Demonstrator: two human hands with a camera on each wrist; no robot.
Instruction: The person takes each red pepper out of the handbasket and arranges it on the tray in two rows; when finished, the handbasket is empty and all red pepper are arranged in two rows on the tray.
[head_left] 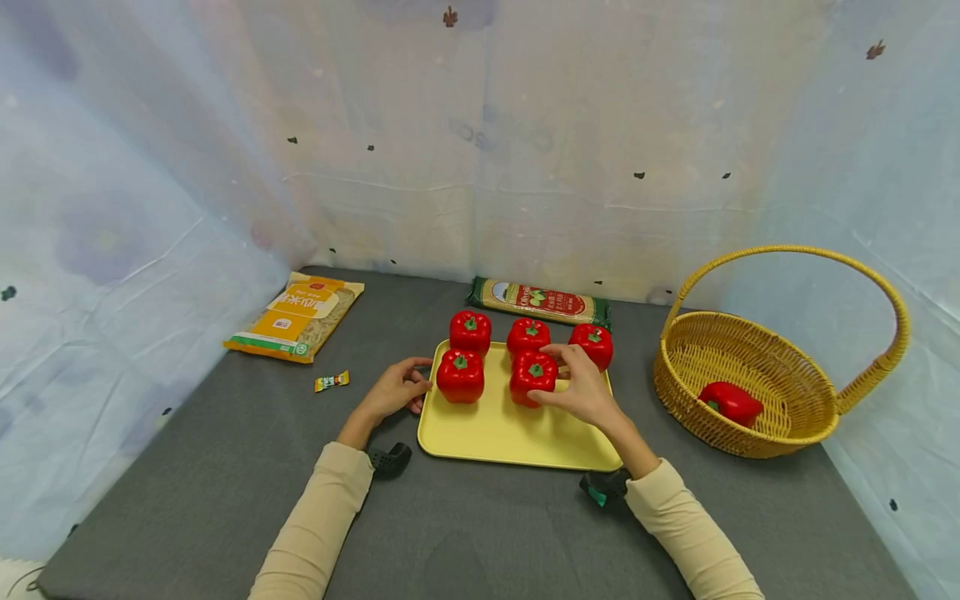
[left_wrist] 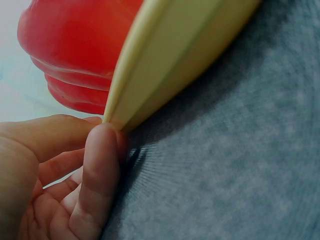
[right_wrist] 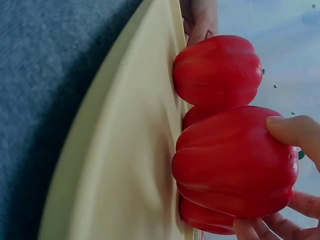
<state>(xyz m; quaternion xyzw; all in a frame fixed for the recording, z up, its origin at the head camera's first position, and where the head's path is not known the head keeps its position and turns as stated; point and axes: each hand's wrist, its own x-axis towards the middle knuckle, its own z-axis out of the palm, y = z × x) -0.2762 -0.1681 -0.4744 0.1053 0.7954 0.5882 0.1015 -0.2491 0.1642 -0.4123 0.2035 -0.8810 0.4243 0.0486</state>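
On a yellow tray [head_left: 487, 433] in the head view, several red bell peppers stand in two rows. My right hand [head_left: 585, 390] grips the front-row bell pepper [head_left: 525, 382] near the tray's middle, thumb on one side and fingers on the other. The right wrist view shows this pepper [right_wrist: 230, 165] with its base close to the tray surface. My left hand [head_left: 395, 390] pinches the tray's left rim [left_wrist: 117, 107] between thumb and finger. Nearest to that hand is the front left pepper [head_left: 459, 382]; behind stand a left [head_left: 470, 330], a middle [head_left: 527, 333] and a right one [head_left: 592, 340].
A yellow wicker basket [head_left: 682, 408] with a tall handle stands at the right, one red pepper [head_left: 733, 403] lying inside. Behind the tray lies a long noodle packet [head_left: 540, 302]. At the left are a yellow-orange food bag [head_left: 296, 317] and a small wrapped snack [head_left: 332, 382].
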